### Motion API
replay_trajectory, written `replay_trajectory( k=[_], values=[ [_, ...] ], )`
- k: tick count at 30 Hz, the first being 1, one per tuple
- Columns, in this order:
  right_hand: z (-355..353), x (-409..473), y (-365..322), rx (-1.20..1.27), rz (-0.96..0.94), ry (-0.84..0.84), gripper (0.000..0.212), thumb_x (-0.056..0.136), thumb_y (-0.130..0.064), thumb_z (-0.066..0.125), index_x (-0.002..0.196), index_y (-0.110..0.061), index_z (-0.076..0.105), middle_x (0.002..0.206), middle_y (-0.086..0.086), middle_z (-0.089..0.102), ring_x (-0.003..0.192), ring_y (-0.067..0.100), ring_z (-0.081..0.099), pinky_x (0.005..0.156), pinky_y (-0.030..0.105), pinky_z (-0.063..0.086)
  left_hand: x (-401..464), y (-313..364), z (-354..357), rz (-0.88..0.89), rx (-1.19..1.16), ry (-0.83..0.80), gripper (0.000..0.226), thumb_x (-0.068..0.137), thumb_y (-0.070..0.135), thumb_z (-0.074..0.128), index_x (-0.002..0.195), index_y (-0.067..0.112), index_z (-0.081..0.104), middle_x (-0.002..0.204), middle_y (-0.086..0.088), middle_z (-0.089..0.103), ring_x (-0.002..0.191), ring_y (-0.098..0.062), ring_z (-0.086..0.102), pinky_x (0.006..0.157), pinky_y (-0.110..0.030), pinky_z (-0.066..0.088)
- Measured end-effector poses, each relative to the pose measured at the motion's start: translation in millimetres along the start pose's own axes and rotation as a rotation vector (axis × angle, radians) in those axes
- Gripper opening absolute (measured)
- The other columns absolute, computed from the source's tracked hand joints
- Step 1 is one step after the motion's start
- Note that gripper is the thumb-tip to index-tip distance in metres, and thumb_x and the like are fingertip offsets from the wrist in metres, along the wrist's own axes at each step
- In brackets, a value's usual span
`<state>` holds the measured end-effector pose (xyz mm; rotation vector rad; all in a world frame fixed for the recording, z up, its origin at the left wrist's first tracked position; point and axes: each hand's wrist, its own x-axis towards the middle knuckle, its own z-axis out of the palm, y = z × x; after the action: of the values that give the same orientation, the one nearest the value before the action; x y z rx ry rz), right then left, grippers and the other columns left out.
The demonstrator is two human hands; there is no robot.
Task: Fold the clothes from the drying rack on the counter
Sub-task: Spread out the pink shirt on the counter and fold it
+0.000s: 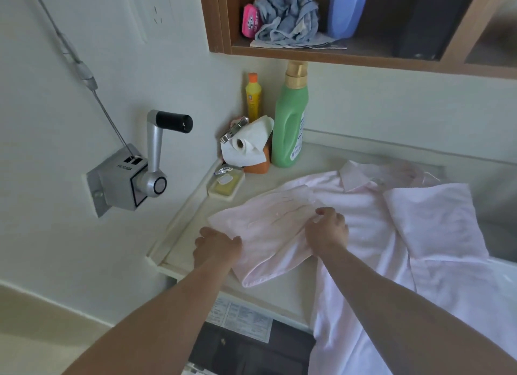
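- Head view: pale pink cotton collared shirt (363, 206) lies on the cream bench (279, 288), collar pointing away, hem overhanging the near edge.
- Left hand (216, 244) presses flat on the folded sleeve; right hand (327, 229) pinches it (labels unreadable).

- A pale pink shirt (363, 206) lies spread on the bench (282, 285), collar toward the wall, hem hanging over the front edge.
- The left hand (216, 244) presses the sleeve's outer fold; the right hand (326, 229) pinches fabric near the placket.
- A green bottle (289, 123), yellow bottle (253, 97) and paper roll (246, 142) stand in the corner.
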<state>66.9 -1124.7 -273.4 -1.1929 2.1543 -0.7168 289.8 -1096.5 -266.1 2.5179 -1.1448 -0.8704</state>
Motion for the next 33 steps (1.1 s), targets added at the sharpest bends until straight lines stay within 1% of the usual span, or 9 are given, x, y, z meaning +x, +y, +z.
replay_trajectory(
  k=[3,6,9,12,14,19,25,29,33],
  values=[
    [3,5,9,0.034,0.058,-0.054,0.059,0.089,-0.035,0.048,0.148,-0.028,0.041,0.149,0.007,0.042,0.133,0.033,0.045,0.11,0.044,0.041,-15,-2,6,0.172,0.131,0.055,0.09,0.085,0.061,0.064,0.143,0.008,0.021,0.135,-0.014,0.039,0.115,-0.034,0.054,0.084,-0.042,0.054],
    [-3,14,13,0.044,0.07,-0.149,0.078,0.077,-0.04,0.05,0.152,-0.038,0.029,0.152,0.0,0.035,0.13,0.031,0.048,0.102,0.047,0.051,-30,-2,11,0.387,0.368,0.019,0.109,0.072,0.081,0.059,0.149,0.015,0.019,0.161,-0.007,0.009,0.13,-0.035,0.041,0.088,-0.043,0.048],
    [-11,22,8,0.037,0.058,-0.219,0.079,0.084,-0.031,0.056,0.157,-0.038,0.024,0.155,0.003,0.03,0.133,0.035,0.046,0.106,0.046,0.047,-34,-3,16,0.489,0.523,-0.052,0.097,0.074,0.071,0.061,0.149,0.024,0.02,0.167,0.0,-0.013,0.133,-0.037,0.036,0.087,-0.043,0.045],
    [-13,30,11,0.007,0.034,-0.263,0.078,0.086,-0.028,0.058,0.158,-0.035,0.028,0.159,0.002,0.024,0.135,0.034,0.045,0.111,0.045,0.042,-31,-5,14,0.533,0.564,-0.042,0.078,0.086,0.028,0.063,0.15,0.024,0.019,0.169,-0.004,-0.009,0.13,-0.037,0.04,0.091,-0.044,0.048],
    [-12,32,16,-0.01,0.02,-0.278,0.081,0.085,-0.029,0.06,0.158,-0.033,0.026,0.161,0.0,0.021,0.137,0.034,0.042,0.113,0.044,0.04,-24,-11,8,0.562,0.601,-0.01,0.077,0.088,0.015,0.059,0.153,0.023,0.017,0.169,-0.006,-0.003,0.127,-0.036,0.044,0.09,-0.045,0.047],
    [-6,34,21,-0.124,-0.043,-0.289,0.086,0.084,-0.037,0.064,0.159,-0.026,0.023,0.163,0.002,0.02,0.141,0.035,0.037,0.114,0.042,0.036,-4,-32,-11,0.5,0.565,0.095,0.076,0.094,0.018,0.052,0.159,0.028,0.013,0.168,-0.004,0.006,0.124,-0.033,0.048,0.092,-0.046,0.05],
    [-6,32,21,-0.19,-0.078,-0.292,0.062,0.082,-0.049,0.059,0.142,-0.035,0.053,0.161,-0.003,0.024,0.135,0.033,0.045,0.114,0.042,0.038,-2,-43,-15,0.439,0.477,0.099,0.073,0.094,0.018,0.052,0.158,0.029,0.019,0.16,-0.003,0.017,0.132,-0.031,0.04,0.099,-0.045,0.049],
    [-3,34,22,-0.219,-0.101,-0.267,0.038,0.078,-0.052,0.053,0.112,-0.042,0.067,0.152,-0.005,0.036,0.122,0.031,0.053,0.107,0.04,0.045,2,-47,-12,0.557,0.429,0.077,0.064,0.097,0.024,0.058,0.154,0.031,0.03,0.154,-0.002,0.023,0.126,-0.029,0.048,0.097,-0.043,0.051],
    [-1,29,20,-0.261,-0.129,-0.229,0.015,0.085,-0.048,0.057,0.083,-0.036,0.066,0.152,-0.005,0.036,0.119,0.032,0.052,0.101,0.041,0.047,7,-49,-16,0.644,0.352,0.08,0.056,0.092,0.009,0.057,0.144,0.026,0.047,0.151,-0.003,0.028,0.127,-0.029,0.047,0.098,-0.038,0.049]
  ],
)
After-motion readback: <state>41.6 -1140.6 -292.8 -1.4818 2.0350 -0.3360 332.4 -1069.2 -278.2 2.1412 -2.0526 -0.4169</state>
